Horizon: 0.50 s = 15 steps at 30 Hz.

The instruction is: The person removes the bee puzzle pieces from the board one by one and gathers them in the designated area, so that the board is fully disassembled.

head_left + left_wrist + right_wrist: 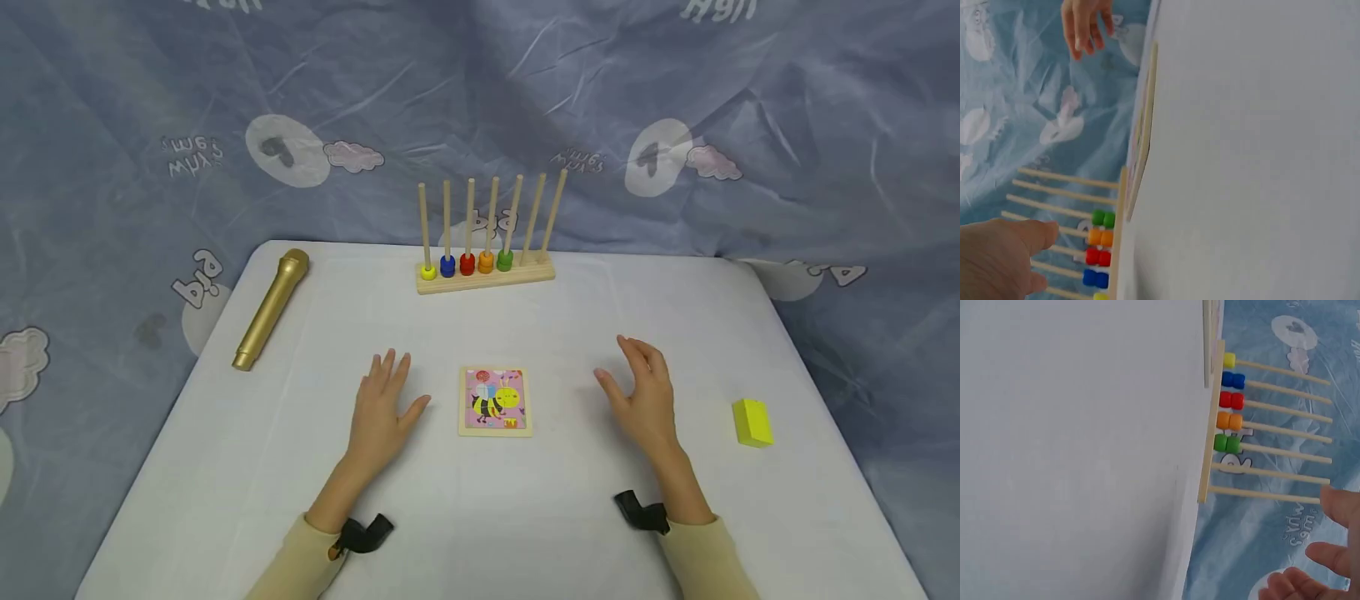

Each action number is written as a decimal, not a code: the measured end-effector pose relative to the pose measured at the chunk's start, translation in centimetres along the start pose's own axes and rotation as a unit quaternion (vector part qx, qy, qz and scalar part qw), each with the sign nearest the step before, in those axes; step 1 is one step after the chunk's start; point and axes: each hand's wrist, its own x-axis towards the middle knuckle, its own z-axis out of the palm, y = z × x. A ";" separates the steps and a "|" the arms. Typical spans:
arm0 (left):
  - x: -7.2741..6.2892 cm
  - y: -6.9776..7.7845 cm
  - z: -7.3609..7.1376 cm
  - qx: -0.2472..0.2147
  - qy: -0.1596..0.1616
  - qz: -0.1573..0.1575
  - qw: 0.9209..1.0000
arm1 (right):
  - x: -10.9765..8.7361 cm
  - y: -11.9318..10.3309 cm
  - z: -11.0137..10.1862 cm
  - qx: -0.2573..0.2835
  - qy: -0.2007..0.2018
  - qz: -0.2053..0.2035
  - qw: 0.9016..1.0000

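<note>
Beige sleeves point(300, 562) run out past the head view's near edge, which also crops the white table point(480, 517); fine print details on the bee puzzle point(495, 400) are too small to tell. Seen from the left wrist, the puzzle's picture is all but hidden edge-on, while the left hand point(1004, 259), right hand point(1087, 25) and the abacus's point(1117, 244) yellow bead point(1100, 296) are cut off. The right wrist view trims puzzle and right hand.

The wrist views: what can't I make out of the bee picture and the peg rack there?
Bee picture: left wrist view, nearly edge-on, so its printed design can't be read; right wrist view, cut off by the top edge.
Peg rack: left wrist view, some peg tips hidden behind the left grip.
Yellow bead: left wrist view, cut off by the bottom edge.
</note>
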 end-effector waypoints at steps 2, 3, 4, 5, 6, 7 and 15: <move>-0.4 0.6 1.2 -0.032 0.003 0.006 0.999 | -0.1 -0.4 0.4 0.040 0.021 0.003 0.999; -0.6 1.0 1.8 -0.047 0.002 0.009 0.999 | -0.1 -0.5 0.7 0.057 0.027 0.005 0.998; -0.8 1.2 2.4 -0.056 0.000 0.013 0.998 | -0.1 -0.8 0.9 0.074 0.030 0.009 0.997; -1.0 1.6 2.9 -0.064 -0.002 0.018 0.998 | -0.2 -1.0 1.1 0.088 0.032 0.014 0.995; -1.1 1.9 3.4 -0.070 -0.005 0.024 0.997 | -0.2 -1.2 1.4 0.103 0.031 0.019 0.994; -1.3 2.1 3.9 -0.074 -0.006 0.028 0.997 | -0.2 -1.5 1.6 0.117 0.029 0.026 0.992; -2.2 3.2 6.1 -0.068 -0.019 0.026 0.997 | -0.1 -3.3 3.1 0.158 0.001 0.064 0.985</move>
